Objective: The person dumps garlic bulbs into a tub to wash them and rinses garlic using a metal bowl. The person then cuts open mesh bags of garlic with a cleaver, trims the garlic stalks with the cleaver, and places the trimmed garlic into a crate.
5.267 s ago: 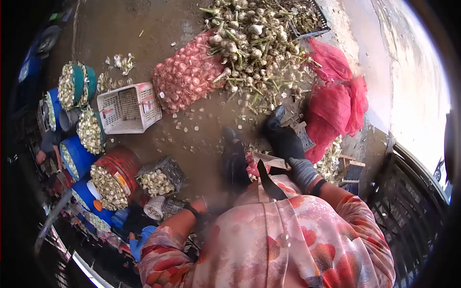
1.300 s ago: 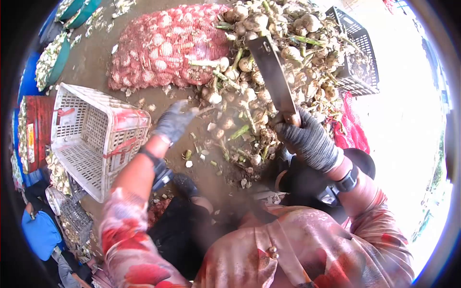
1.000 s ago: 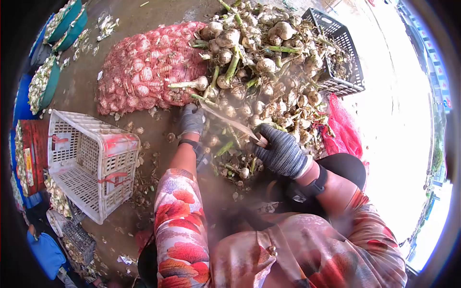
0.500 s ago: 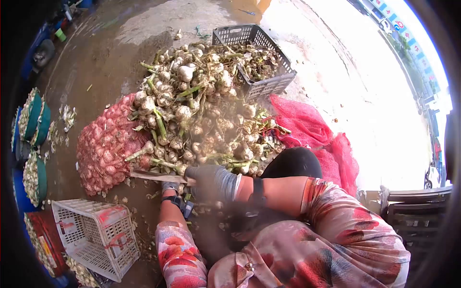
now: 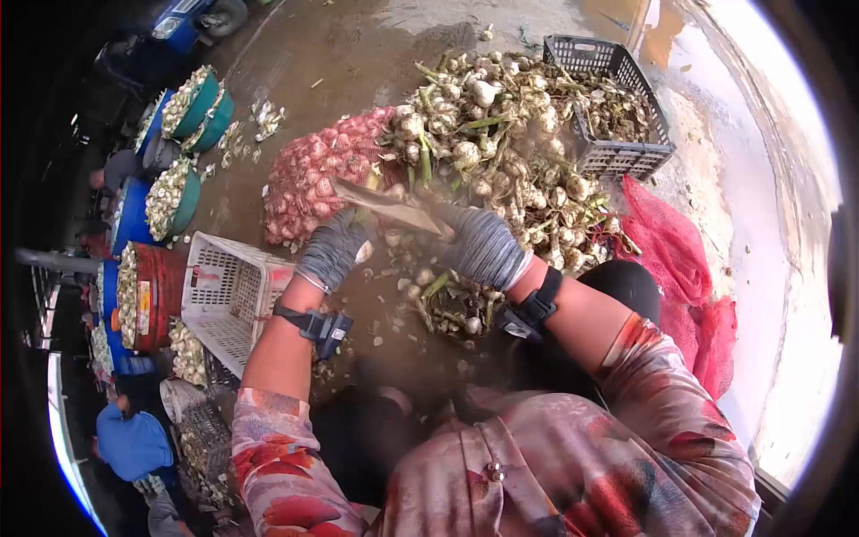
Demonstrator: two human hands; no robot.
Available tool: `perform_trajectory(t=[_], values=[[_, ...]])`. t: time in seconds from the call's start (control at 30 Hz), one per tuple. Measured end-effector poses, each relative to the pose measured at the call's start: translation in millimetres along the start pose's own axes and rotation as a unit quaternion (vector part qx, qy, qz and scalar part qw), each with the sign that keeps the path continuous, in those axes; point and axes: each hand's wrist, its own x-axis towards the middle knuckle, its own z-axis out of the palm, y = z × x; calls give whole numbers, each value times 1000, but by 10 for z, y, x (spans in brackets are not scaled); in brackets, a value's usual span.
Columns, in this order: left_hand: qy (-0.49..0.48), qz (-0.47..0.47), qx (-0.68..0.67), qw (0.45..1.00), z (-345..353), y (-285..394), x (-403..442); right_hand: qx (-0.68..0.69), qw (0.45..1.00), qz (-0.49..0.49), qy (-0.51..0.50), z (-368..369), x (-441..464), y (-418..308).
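My right hand (image 5: 483, 246), in a grey glove, is closed on a knife (image 5: 394, 208) with a long, flat, pale blade. The blade reaches left, over the fingers of my left hand (image 5: 335, 251). My gloved left hand is closed on a garlic bulb (image 5: 364, 252), mostly hidden by its fingers; a green stalk shows by the blade. Just beyond both hands lies a heap of garlic (image 5: 510, 134) with stalks. A red mesh sack (image 5: 313, 179) full of garlic bulbs stands behind my left hand.
A black crate (image 5: 626, 161) of trimmings stands at the back right, above an empty-looking red mesh sack (image 5: 671, 242). A white crate (image 5: 233, 277) lies tilted at left. Beyond it are tubs (image 5: 190, 201) of garlic and a person in blue (image 5: 134, 438).
My view has swung left, so the heap appears further right. Both hands have come apart from their overlap, and the knife is raised between them.
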Motion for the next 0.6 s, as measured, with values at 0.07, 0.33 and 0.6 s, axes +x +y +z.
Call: perform_trajectory(t=[0.07, 0.33, 0.6], values=[[16, 109, 303, 947, 127, 0, -171, -16, 1000, -14, -13, 28, -91, -51], [119, -40, -251, 960, 672, 237, -705, -95, 957, 166, -216, 116, -298, 493], [152, 4, -288, 945, 1073, 341, -781, 158, 949, 201, -185, 579, -301, 388]])
